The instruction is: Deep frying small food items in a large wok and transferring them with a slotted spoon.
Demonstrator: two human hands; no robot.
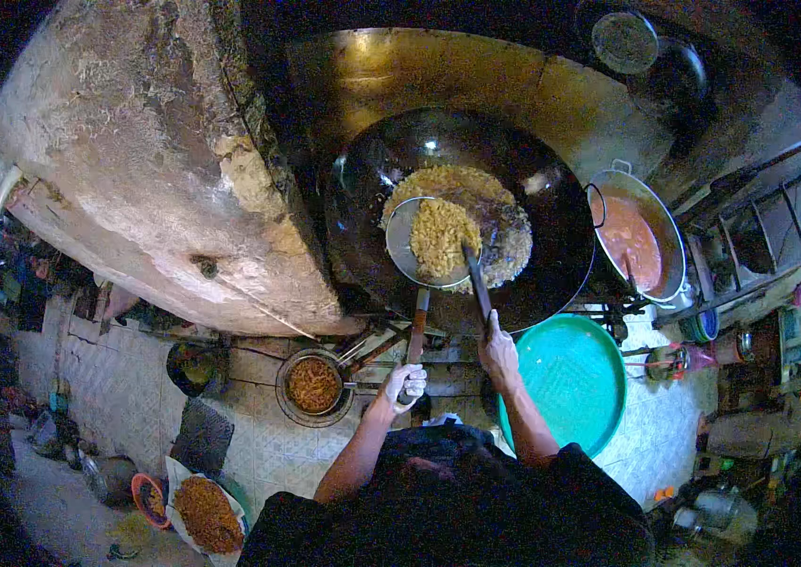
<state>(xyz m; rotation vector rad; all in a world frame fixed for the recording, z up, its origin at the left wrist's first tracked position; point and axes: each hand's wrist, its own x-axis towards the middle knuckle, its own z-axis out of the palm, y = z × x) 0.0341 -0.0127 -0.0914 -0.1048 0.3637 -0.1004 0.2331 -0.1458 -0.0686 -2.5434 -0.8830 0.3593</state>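
Note:
My left hand grips the wooden handle of a round strainer, whose bowl is over the middle of a large black wok. A heap of pale golden fried bits fills much of the strainer. More bits of the same kind float in bubbling oil around and behind it. My right hand is closed around the dark handle of a long utensil. Its far end touches the bits at the strainer's right side; its exact shape is hard to make out.
Right of the wok stands a metal pot of orange-brown liquid. Below it is a round green basin. A bowl of browned bits is at lower left, with a paper-lined heap farther down. A rough sloping wall borders the left.

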